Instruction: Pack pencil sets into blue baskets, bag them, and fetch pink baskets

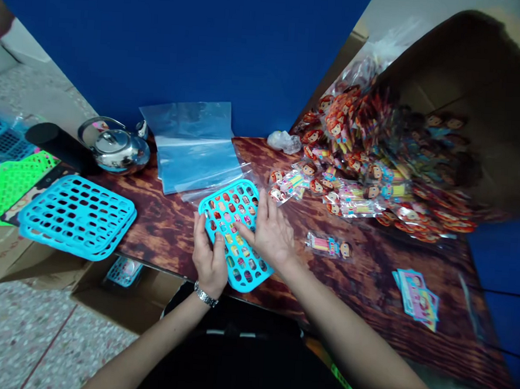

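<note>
A turquoise perforated plastic grid tray [231, 207] lies on the dark wooden table [161, 229] in front of me, with colourful packets showing through its holes. My left hand [210, 256], wearing a wristwatch, grips the tray's near left edge with its fingers curled. My right hand [272, 231] rests flat on the tray's right side, fingers spread. Clear plastic bags [192, 143] lie just behind the tray.
A heap of wrapped cartoon-figure packets [368, 160] fills the right back of the table, one loose packet [329, 246] nearer me. Printed cards [416, 295] lie at right. More turquoise trays [76, 215], a green tray [16, 182] and a metal kettle [117, 147] stand left.
</note>
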The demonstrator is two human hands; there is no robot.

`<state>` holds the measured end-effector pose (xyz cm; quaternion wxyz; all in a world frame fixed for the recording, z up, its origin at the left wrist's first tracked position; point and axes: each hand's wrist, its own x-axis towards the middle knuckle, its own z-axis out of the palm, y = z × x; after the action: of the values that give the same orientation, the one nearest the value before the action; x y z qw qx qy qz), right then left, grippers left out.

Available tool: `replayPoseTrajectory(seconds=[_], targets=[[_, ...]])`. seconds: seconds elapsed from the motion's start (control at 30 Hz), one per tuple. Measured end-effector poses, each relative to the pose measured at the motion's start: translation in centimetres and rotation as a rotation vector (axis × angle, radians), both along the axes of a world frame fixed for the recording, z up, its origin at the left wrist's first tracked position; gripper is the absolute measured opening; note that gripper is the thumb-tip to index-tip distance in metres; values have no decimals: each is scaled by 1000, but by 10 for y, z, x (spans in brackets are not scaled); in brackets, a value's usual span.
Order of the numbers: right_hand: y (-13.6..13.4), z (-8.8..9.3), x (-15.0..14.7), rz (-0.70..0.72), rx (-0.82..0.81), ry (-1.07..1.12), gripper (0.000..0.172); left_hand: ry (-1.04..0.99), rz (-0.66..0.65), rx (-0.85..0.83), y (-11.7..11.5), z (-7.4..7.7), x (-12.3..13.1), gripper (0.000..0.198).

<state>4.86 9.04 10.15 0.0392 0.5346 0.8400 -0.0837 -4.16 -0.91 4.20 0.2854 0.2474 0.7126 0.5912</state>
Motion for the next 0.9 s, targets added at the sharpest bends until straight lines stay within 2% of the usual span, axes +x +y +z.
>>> replayPoseTrajectory(seconds=[0.17,0.27,0.4,0.5,0.6,0.67,0.7,0.8,0.9], targets=[[0,0,-2,-15,-13,22,86,-52,-32,-12,-3,6,-1,57],[0,1,-2,-27,-17,23,86,48,-133,31,-9,8,2,59],[-1,2,-2,-31,-18,13,85,176,-287,109,-20,-3,0,72],[0,2,-1,-32,-14,4,87,315,-479,195,-27,-16,-18,87],[1,1,1,-31,-18,4,89,489,-776,311,-29,-23,-46,105],[1,0,1,-37,-13,4,89,537,-931,365,-28,-24,-63,103],[1,0,2,-42,-6,5,89,547,-965,381,-27,-24,-68,99],[1,0,2,-54,3,3,90,566,-912,408,-24,-22,-73,84],[1,0,1,-35,-6,-2,89,576,-865,413,-24,-20,-70,78]])
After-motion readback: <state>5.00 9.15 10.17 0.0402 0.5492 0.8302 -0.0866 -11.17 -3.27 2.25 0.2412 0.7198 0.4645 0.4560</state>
